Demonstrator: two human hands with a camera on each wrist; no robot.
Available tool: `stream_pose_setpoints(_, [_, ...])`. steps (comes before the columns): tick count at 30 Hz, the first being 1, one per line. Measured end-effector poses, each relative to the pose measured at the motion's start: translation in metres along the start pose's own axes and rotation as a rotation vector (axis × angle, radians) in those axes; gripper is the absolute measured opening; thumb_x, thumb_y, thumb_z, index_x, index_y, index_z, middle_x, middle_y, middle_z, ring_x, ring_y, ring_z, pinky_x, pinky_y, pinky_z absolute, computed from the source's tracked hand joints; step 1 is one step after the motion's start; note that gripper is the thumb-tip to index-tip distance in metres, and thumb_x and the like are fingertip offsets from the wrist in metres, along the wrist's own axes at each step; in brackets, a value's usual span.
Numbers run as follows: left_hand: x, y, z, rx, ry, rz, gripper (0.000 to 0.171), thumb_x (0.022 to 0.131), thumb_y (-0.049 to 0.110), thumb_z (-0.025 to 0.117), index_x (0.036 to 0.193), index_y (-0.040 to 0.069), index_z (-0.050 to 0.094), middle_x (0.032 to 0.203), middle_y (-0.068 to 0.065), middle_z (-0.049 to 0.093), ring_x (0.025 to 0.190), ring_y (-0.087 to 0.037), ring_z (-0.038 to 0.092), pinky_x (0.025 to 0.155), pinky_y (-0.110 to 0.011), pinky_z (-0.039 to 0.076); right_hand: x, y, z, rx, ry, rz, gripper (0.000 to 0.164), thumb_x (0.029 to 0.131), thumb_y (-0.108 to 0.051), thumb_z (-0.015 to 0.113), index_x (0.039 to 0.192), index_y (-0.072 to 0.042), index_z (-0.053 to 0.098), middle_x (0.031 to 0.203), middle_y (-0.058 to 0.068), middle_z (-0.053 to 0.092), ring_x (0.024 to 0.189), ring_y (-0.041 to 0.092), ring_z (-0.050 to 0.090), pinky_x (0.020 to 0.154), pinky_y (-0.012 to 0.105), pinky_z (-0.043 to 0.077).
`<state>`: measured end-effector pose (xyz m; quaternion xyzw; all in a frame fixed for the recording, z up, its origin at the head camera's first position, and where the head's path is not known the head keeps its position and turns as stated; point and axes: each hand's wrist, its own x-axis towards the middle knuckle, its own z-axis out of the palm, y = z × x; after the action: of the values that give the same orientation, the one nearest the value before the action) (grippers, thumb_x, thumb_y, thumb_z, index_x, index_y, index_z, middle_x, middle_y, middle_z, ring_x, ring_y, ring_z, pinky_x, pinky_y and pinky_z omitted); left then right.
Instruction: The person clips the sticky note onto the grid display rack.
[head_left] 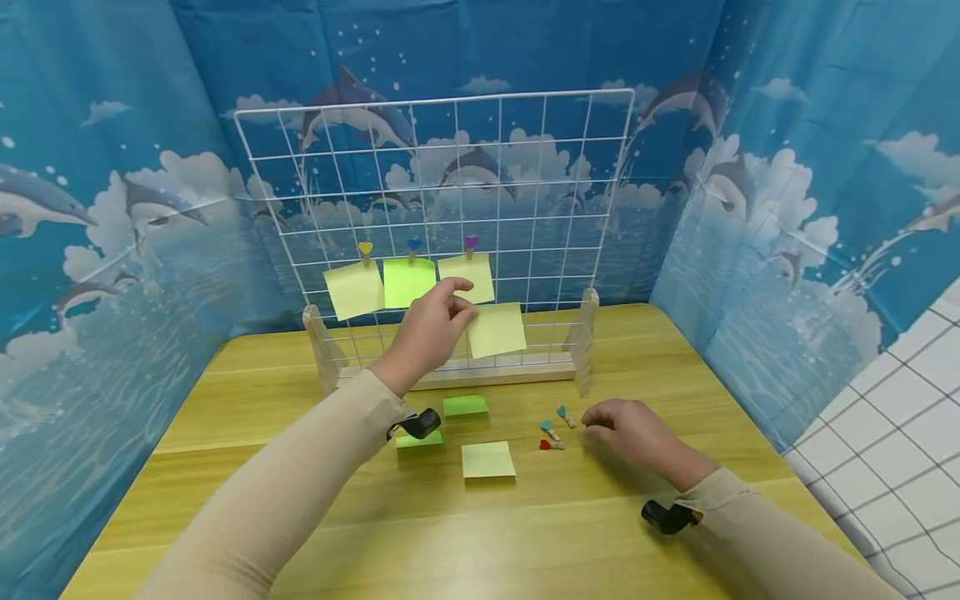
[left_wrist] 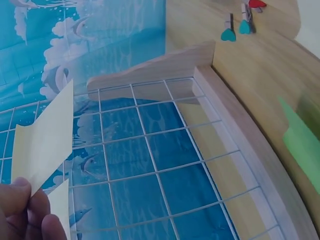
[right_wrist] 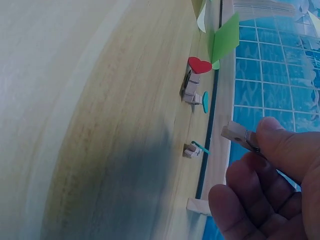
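Observation:
My left hand (head_left: 431, 329) pinches a pale yellow sticky note (head_left: 498, 331) by its edge, in front of the white wire grid (head_left: 553, 248). Above it, three notes hang in a row on the grid: a yellow one (head_left: 354, 290), a bright green one (head_left: 408, 283) and another yellow one (head_left: 480, 268), each under a heart-topped clothespin. Low over the table at the right, my right hand (head_left: 633, 429) holds a small wooden clothespin (right_wrist: 237, 134) between thumb and fingers; its top is hidden by the hand.
Left of my right hand lie two teal-heart clothespins (head_left: 550, 430) and a red-heart one (head_left: 551, 445). Two green notes (head_left: 465, 406) and a yellow note (head_left: 489, 460) lie on the wooden table (head_left: 480, 533). Wooden feet (head_left: 583, 342) support the grid; dolphin-print curtains (head_left: 480, 50) surround the table.

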<state>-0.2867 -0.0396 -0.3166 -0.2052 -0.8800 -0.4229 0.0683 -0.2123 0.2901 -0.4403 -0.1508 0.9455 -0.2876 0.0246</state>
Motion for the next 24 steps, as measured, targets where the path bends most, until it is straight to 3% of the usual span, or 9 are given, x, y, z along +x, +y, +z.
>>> stream_pose_setpoints(14, [0.034, 0.022, 0.009, 0.024, 0.04, -0.02, 0.054, 0.107, 0.024, 0.064, 0.158, 0.014, 0.046, 0.115, -0.001, 0.077, 0.097, -0.018, 0.071, 0.084, -0.037, 0.057, -0.005, 0.003, -0.003, 0.003, 0.019, -0.005, 0.013, 0.1, -0.012, 0.072, 0.109, -0.006, 0.079, 0.1, 0.0, 0.076, 0.085, 0.008, 0.066, 0.071, 0.027, 0.055])
stream_pose_setpoints(19, [0.039, 0.031, 0.012, 0.047, 0.053, -0.023, 0.053, 0.108, 0.024, 0.064, 0.157, 0.013, 0.046, 0.116, -0.003, 0.076, 0.089, -0.018, 0.071, 0.072, -0.035, 0.054, -0.006, 0.004, -0.003, -0.006, 0.026, -0.005, 0.013, 0.1, -0.012, 0.072, 0.11, -0.006, 0.079, 0.101, 0.0, 0.077, 0.086, 0.008, 0.067, 0.072, 0.027, 0.056])
stream_pose_setpoints(24, [0.045, 0.037, 0.015, 0.067, 0.074, -0.023, 0.052, 0.108, 0.022, 0.063, 0.156, 0.011, 0.046, 0.116, -0.002, 0.077, 0.085, -0.016, 0.07, 0.069, -0.033, 0.052, -0.008, 0.004, -0.004, 0.007, 0.022, 0.004, 0.014, 0.1, -0.012, 0.072, 0.111, -0.006, 0.079, 0.102, 0.0, 0.077, 0.086, 0.008, 0.067, 0.072, 0.027, 0.056])
